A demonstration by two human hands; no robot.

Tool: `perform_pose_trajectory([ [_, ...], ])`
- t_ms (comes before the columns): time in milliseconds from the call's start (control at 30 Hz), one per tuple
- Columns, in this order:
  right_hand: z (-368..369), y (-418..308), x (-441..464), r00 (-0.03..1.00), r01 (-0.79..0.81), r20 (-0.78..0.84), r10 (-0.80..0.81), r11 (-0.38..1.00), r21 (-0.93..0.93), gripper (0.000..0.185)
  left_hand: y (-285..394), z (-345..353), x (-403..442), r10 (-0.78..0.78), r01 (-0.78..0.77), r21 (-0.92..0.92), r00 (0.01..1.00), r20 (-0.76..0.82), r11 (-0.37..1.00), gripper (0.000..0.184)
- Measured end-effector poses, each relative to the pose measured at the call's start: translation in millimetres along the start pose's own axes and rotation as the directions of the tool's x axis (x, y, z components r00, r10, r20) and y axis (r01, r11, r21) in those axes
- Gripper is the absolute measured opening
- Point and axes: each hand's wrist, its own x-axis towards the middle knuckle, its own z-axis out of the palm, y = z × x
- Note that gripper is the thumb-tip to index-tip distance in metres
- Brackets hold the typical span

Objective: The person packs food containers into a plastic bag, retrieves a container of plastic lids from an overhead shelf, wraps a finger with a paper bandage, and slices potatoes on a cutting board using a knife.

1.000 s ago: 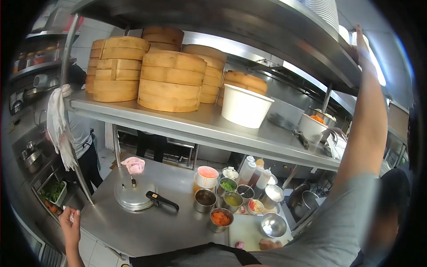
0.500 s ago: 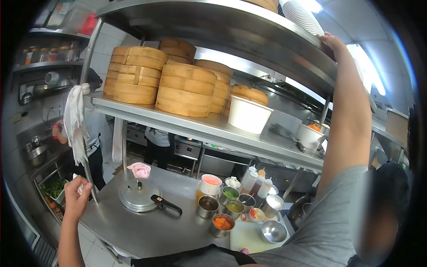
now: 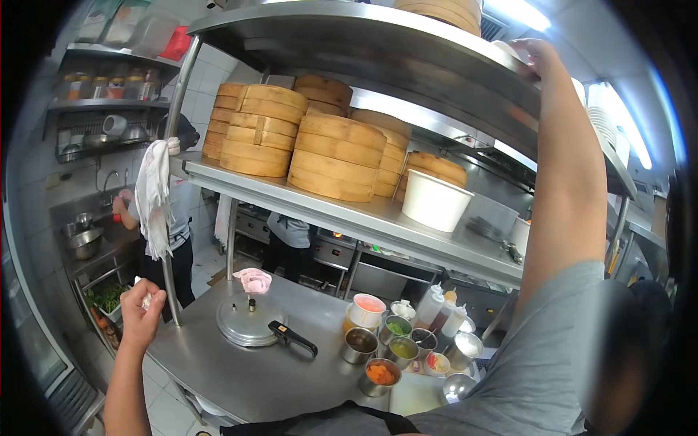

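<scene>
High at the top shelf's front edge, my right hand (image 3: 534,57) reaches up with bent fingers around a small white bowl (image 3: 504,49). Only part of that bowl shows, and some fingertips are hidden. My left hand (image 3: 139,314) is closed at the lower left, beside the shelf post, around a small crumpled white cloth (image 3: 146,299). A larger white towel (image 3: 156,192) hangs from the post above this hand.
Bamboo steamers (image 3: 338,156) and a white tub (image 3: 436,201) stand on the middle shelf (image 3: 349,227). Below, the steel table (image 3: 254,370) bears a pressure-cooker lid (image 3: 251,323), squeeze bottles (image 3: 429,305) and several ingredient pots (image 3: 380,374). Two people stand beyond.
My view has shifted left, so the shelves and table appear farther right. The slanted stack of white bowls by my right hand no longer shows; only a small white rim appears there.
</scene>
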Motion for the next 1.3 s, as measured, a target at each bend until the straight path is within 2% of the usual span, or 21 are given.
perform_pose_trajectory([
  [200,13,-19,3,1.0,0.009,0.012,-0.01,1.0,0.014,0.051,-16,-11,-7,-0.02,0.021,0.079,1.0,-0.014,0.997,0.024],
  [300,24,-21,0,1.0,0.004,0.029,-0.004,1.0,0.002,0.049,-17,-15,-4,-0.103,0.103,0.042,0.995,0.008,0.994,0.024],
  [400,35,-22,2,0.999,0.007,0.035,-0.007,1.0,-0.004,0.047,-14,-11,4,-0.042,0.042,0.078,0.999,0.0,0.996,0.024],
  [433,38,-22,3,0.999,0.01,0.035,-0.009,1.0,-0.001,0.047,-9,-14,5,-0.115,0.113,0.053,0.993,0.041,0.992,0.023],
  [533,44,-19,6,0.999,0.018,0.043,-0.018,1.0,-0.001,0.045,-16,-16,-1,-0.063,0.067,0.107,0.997,-0.042,0.992,0.022],
  [567,46,-19,7,0.999,0.025,0.047,-0.025,1.0,0.004,0.044,-22,-21,-5,-0.145,0.147,0.064,0.989,-0.034,0.987,0.021],
  [600,48,-19,8,0.998,0.026,0.051,-0.026,1.0,0.005,0.044,-32,-26,-9,-0.147,0.149,0.061,0.988,-0.039,0.987,0.022],
  [700,50,-19,8,0.998,0.03,0.06,-0.031,0.999,0.018,0.042,-50,-44,-20,-0.3,0.3,-0.013,0.951,-0.072,0.954,0.022],
  [733,50,-20,7,0.997,0.033,0.064,-0.034,0.999,0.024,0.042,-56,-47,-21,-0.181,0.186,0.035,0.977,-0.111,0.982,0.022],
  [800,47,-19,3,0.997,0.027,0.065,-0.029,0.999,0.033,0.04,-60,-53,-24,-0.242,0.236,-0.057,0.959,-0.149,0.97,0.021],
  [900,40,-24,-1,0.996,0.03,0.076,-0.034,0.998,0.052,0.039,-74,-61,-30,-0.205,0.209,-0.002,0.955,-0.213,0.978,0.02],
  [1033,18,-28,-14,0.995,0.021,0.094,-0.028,0.997,0.08,0.036,-66,-61,-36,-0.257,0.253,-0.048,0.952,-0.165,0.966,0.02],
  [1300,-31,-42,-65,0.975,0.035,0.201,-0.093,0.961,0.273,0.032,-61,-62,-34,-0.227,0.216,-0.082,0.963,-0.149,0.973,0.02],
])
